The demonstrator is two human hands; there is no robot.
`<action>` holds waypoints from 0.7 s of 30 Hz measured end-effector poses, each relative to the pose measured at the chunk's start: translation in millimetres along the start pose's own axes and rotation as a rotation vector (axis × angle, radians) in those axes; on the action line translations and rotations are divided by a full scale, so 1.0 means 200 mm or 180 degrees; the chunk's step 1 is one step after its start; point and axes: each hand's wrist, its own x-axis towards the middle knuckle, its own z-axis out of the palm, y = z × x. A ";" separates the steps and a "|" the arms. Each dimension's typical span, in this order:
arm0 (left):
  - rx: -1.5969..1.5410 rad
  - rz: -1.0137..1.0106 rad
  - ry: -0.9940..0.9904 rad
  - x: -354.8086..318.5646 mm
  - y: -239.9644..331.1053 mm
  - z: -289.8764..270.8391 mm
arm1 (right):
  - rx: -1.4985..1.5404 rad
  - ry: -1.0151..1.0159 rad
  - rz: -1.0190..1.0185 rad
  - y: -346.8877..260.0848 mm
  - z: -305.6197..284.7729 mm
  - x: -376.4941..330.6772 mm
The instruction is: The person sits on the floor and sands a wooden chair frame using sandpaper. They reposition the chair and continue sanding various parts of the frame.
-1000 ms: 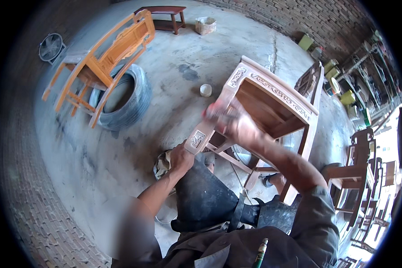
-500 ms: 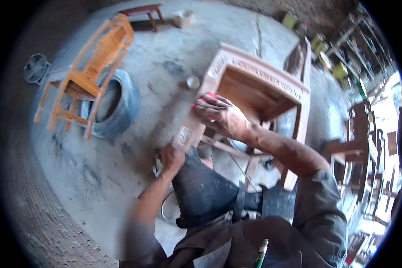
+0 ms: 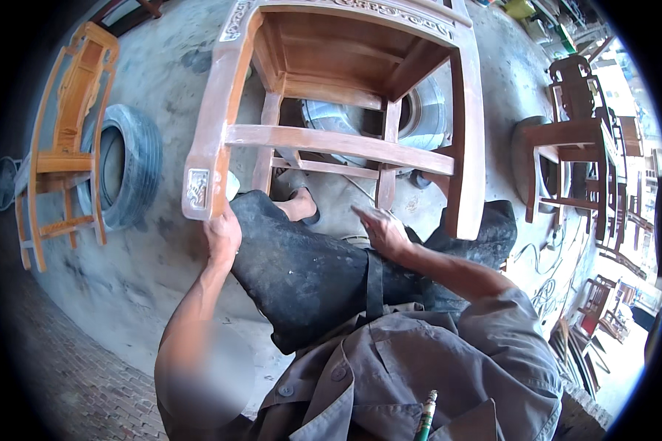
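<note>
A bare wooden chair [image 3: 331, 144] lies tipped over before me, its underside and legs toward me and its carved front rail at the top. Sanding dust pales the wood. My left hand [image 3: 222, 234] is closed round the end of the chair's left leg [image 3: 212, 158], just below a small carved panel. Over my lap, apart from the chair, is my right hand [image 3: 387, 234], with its fingers stretched out to the left. Nothing shows in it. The red pad seen earlier is out of sight.
An orange-brown chair [image 3: 70, 140] leans by a tyre [image 3: 129, 165] on the left. More tyres [image 3: 423, 110] lie behind the tipped chair. Dark wooden chairs [image 3: 566, 136] stand at right, near cables [image 3: 544, 287] on the floor. A dark apron [image 3: 309, 272] covers my lap.
The chair has turned so its legs point toward me, and it fills more of the view. My right hand has come off the leg toward my lap; the red pad no longer shows.
</note>
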 end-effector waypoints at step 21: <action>0.0487 -0.0462 -0.0060 -0.06 -0.05 -0.11 | -0.0076 0.0973 -0.0276 0.44 0.37 0.56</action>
